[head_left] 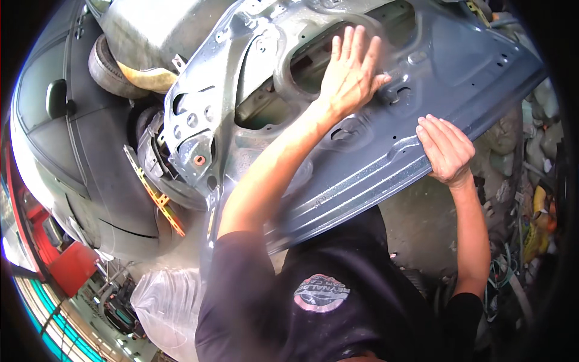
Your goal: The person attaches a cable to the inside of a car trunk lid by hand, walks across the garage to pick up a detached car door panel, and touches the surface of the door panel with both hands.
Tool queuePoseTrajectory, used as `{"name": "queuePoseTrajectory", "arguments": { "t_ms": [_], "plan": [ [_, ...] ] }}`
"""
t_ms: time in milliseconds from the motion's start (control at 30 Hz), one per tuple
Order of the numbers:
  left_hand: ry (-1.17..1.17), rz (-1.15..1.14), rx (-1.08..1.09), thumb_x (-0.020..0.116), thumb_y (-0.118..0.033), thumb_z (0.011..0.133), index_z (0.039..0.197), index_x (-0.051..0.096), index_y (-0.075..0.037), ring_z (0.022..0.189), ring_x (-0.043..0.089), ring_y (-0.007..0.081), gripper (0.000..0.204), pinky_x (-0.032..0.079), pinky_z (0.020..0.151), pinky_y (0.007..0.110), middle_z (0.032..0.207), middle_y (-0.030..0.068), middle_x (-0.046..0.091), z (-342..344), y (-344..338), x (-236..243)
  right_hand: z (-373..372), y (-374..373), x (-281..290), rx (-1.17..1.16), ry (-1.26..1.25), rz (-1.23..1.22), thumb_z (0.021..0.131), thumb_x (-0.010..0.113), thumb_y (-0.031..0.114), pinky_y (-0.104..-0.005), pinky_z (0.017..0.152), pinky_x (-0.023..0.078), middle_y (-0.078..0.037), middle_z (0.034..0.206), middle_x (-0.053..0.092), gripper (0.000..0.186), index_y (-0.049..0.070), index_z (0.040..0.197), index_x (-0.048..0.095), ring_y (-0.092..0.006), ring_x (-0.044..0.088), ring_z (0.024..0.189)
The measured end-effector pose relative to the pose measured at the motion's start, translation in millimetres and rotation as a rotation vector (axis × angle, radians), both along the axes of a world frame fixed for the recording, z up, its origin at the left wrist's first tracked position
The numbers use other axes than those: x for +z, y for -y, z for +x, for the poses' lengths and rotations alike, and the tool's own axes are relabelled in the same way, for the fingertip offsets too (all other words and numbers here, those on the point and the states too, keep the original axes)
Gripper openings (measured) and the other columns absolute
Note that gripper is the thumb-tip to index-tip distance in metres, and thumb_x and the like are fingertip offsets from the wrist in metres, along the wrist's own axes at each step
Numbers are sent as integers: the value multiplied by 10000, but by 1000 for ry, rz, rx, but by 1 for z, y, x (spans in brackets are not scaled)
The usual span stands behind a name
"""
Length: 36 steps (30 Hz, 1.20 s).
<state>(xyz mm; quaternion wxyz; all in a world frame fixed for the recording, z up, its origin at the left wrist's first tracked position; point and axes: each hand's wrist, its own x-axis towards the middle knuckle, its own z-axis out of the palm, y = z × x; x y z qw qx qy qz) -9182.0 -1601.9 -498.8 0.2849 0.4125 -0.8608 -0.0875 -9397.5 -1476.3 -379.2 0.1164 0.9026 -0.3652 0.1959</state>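
Gripping a grey door (pixel 377 154) by its edge, beside a dark car (pixel 99 145), in the fingers of the right hand (pixel 447 148), with those of the left hand (pixel 353 78) spread wide over the door.

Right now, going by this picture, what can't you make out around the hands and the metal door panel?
Left hand, head view: its palm is hidden by its own back, so contact pressure can't be judged.
Right hand, head view: its palm is also hidden by its back.
Door panel, head view: underside hidden by its upper face; far end cut off by the top edge.
Clutter at right, head view: too blurred to sort.
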Motion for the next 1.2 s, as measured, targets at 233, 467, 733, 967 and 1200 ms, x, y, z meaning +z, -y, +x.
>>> {"name": "queuePoseTrajectory", "arguments": {
  "t_ms": [233, 467, 733, 967, 1200],
  "plan": [
    [-58, -82, 78, 565, -536, 1005, 1579, 365, -39, 1511, 241, 515, 784, 184, 1228, 626, 1598, 343, 306, 6, 24, 1, 0, -6, -7, -26, -36, 48, 815, 640, 94, -399, 859, 611, -157, 1000, 763, 239, -42, 977, 751, -314, 758, 946],
    [-39, -74, 189, 587, -488, 991, 1565, 348, 29, 1495, 272, 510, 809, 191, 1238, 594, 1573, 346, 360, 4, 75, 29, -1, -7, -10, -37, -27, 50, 848, 640, 76, -397, 868, 611, -162, 1011, 763, 218, -42, 996, 750, -316, 757, 959],
    [351, 87, 471, 457, -503, 1044, 1591, 354, -46, 1511, 292, 455, 720, 181, 1205, 670, 1636, 207, 361, 18, 64, 67, -18, -14, -22, -50, 2, 58, 851, 667, 70, -392, 879, 609, -167, 1024, 770, 205, -41, 998, 757, -307, 759, 979],
    [73, -56, 611, 573, -321, 1019, 1579, 363, -64, 1495, 271, 514, 650, 190, 1231, 604, 1564, 313, 386, 128, 86, -9, -18, -12, -31, -32, 17, 34, 872, 668, 52, -384, 902, 603, -163, 1028, 774, 148, -26, 962, 756, -298, 759, 995],
    [-10, 49, 688, 638, -221, 987, 1485, 485, -18, 1438, 371, 463, 559, 282, 1204, 544, 1532, 278, 428, 151, -4, 4, -23, -17, -43, -35, 12, 37, 899, 652, 53, -389, 914, 597, -163, 1043, 774, 140, -19, 957, 757, -299, 754, 1018]
  ]
}}
